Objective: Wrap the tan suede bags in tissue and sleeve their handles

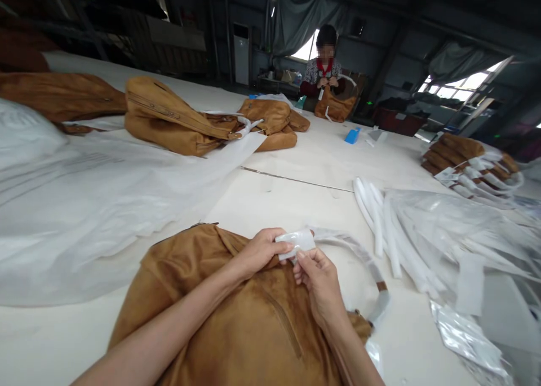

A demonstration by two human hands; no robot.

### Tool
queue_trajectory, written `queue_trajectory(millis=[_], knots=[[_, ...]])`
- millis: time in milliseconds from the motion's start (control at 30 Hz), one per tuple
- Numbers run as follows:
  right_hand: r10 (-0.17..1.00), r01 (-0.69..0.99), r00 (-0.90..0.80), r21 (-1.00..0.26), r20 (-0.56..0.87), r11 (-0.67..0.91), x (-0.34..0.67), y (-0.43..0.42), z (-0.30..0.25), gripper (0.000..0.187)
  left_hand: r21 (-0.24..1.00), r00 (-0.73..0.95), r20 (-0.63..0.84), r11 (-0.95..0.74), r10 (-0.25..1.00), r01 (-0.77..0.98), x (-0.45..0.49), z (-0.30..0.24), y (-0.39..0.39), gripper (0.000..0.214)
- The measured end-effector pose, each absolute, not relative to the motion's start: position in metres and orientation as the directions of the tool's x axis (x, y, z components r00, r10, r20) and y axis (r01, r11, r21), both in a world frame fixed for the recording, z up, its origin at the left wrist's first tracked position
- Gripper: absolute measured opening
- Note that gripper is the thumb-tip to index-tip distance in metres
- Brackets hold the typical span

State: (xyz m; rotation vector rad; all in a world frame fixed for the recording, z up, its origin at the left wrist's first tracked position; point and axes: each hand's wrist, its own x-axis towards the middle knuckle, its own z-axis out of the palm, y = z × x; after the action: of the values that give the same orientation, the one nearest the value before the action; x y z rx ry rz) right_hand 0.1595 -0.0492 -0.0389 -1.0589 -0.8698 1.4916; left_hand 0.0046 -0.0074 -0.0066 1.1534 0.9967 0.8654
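You are working over a brown bag (249,329) that is lying on the white table (296,200) directly in front of you, its near end running out of view. Its slanted zipper (284,323) is running from the far left toward the near right. You are seeing the handle (350,244) looping out on the bag's right side: from beside your fingers it is heading right, then bending back toward you and coming down at the bag's right edge. Pale wrapping is covering most of it, with a brown band showing low on the curve.

Your left hand (262,249) is closing on a white wrap (299,240), thumb on top and fingers mostly hidden beneath. Your right hand (318,279) is pinching the near edge of that wrap between thumb and forefinger, the other fingers curling inward. The wrap's long axis is lying roughly left to right, its right end pointing slightly away from you, toward the handle.

White foam tubes (374,214) are lying to the right, mostly pointing away from you, beside clear plastic sheets (443,211). Thin plastic film (110,211) is spreading on the left. Across the table a co-worker (313,73) is holding another brown bag (336,105).
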Motion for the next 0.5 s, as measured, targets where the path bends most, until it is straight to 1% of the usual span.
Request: queue_trajectory(millis=[100,267,367,500], knots=[[0.981,-0.344,-0.04,-0.92,-0.188,-0.19,0.1582,-0.0476,-0.0435,0.04,0.979,0.339,-0.167,0.195,0.926,-0.053,0.0047,-0.0072,-0.0076,0.032],[0.984,-0.33,0.008,-0.929,-0.179,-0.166,0.1526,-0.0445,-0.0428,0.044,0.983,0.367,-0.147,0.178,0.919,-0.052,0.0027,-0.0061,-0.0075,0.03],[0.986,-0.329,0.019,-0.932,-0.166,-0.15,0.1511,-0.0446,-0.0417,0.044,0.987,0.398,-0.131,0.158,0.908,-0.034,0.0013,-0.0049,-0.0082,0.033],[0.991,-0.306,-0.003,-0.944,-0.133,-0.127,0.1546,-0.0475,-0.0391,0.042,0.994,0.36,-0.102,0.106,0.927,0.009,0.0016,-0.0073,-0.0091,0.039]])
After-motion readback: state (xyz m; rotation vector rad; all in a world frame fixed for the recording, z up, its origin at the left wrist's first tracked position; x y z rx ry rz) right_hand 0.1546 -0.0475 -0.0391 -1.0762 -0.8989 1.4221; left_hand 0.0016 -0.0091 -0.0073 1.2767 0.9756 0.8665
